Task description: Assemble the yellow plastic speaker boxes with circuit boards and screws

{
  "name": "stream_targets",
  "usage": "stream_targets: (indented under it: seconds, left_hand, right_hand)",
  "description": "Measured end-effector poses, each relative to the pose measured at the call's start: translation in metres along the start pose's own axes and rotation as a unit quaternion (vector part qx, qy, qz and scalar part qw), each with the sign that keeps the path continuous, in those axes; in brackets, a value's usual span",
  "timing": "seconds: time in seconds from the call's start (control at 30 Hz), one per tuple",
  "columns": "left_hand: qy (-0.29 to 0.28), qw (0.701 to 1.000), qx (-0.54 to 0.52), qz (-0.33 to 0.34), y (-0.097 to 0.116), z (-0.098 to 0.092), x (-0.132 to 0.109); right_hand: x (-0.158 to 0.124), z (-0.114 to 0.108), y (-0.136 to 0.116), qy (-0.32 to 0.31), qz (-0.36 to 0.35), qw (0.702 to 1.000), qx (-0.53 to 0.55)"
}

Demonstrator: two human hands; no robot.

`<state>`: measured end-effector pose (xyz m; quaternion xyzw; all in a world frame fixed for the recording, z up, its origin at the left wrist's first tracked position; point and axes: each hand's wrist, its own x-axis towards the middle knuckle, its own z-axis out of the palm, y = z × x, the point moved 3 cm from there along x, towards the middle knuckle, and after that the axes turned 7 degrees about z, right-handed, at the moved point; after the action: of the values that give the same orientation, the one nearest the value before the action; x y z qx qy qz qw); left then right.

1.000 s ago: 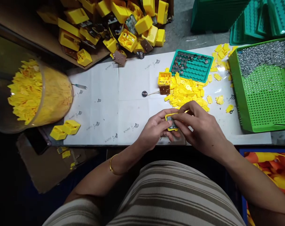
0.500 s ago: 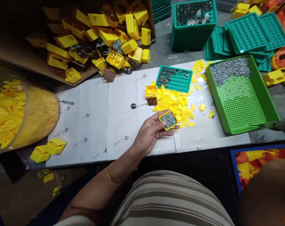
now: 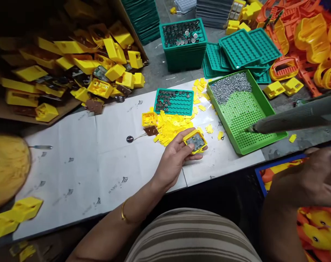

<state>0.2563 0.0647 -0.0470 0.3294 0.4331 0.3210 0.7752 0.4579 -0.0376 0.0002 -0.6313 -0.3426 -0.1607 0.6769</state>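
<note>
My left hand [image 3: 178, 154] is closed around a small yellow plastic housing [image 3: 202, 145] with a grey inner part facing up, and the thumb presses on that grey part. My right hand [image 3: 318, 178] is at the right edge, dim and smeared, its fingers hard to make out. Above it, a screwdriver-like power tool [image 3: 293, 118] points left, its tip over the green basket [image 3: 252, 149], which holds many small metal screws [image 3: 231, 86]. Beyond my left hand lies a pile of small yellow pieces [image 3: 170, 127]. Beside it sits an open yellow box [image 3: 149, 119] with a brown board and a wired black disc [image 3: 130, 139].
A teal tray [image 3: 181, 103] of dark round parts lies behind the pile. A cardboard box [image 3: 139, 42] of yellow housings stands at left, near a tub [image 3: 7, 167]. Stacked teal trays [image 3: 184, 56] and orange plastic parts [image 3: 307, 43] occupy the back.
The view has swung right, so the bench appears shifted left. My right hand has come up into sight at the right edge, and more of the power tool shows. My left hand keeps the housing.
</note>
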Motion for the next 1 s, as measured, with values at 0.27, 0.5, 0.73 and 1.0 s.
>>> stream_targets:
  seconds: [0.27,0.5,0.73,1.0]
  left_hand:
    - [-0.039,0.999,-0.009,-0.014,-0.002,0.014,-0.002]
    - [-0.033,0.998,0.039,0.032,-0.006,0.007,-0.002]
    - [-0.051,0.998,-0.008,-0.026,-0.005,0.003,-0.002]
    - [-0.015,0.998,0.056,0.038,-0.009,0.006,-0.002]
  right_hand:
    - [-0.057,0.052,0.005,-0.495,0.249,0.83,0.06]
    - [-0.076,0.076,0.02,-0.53,0.322,0.765,0.173]
    - [-0.072,0.07,0.024,-0.577,0.353,0.708,0.203]
    - [-0.081,0.076,0.008,-0.527,0.273,0.8,0.085]
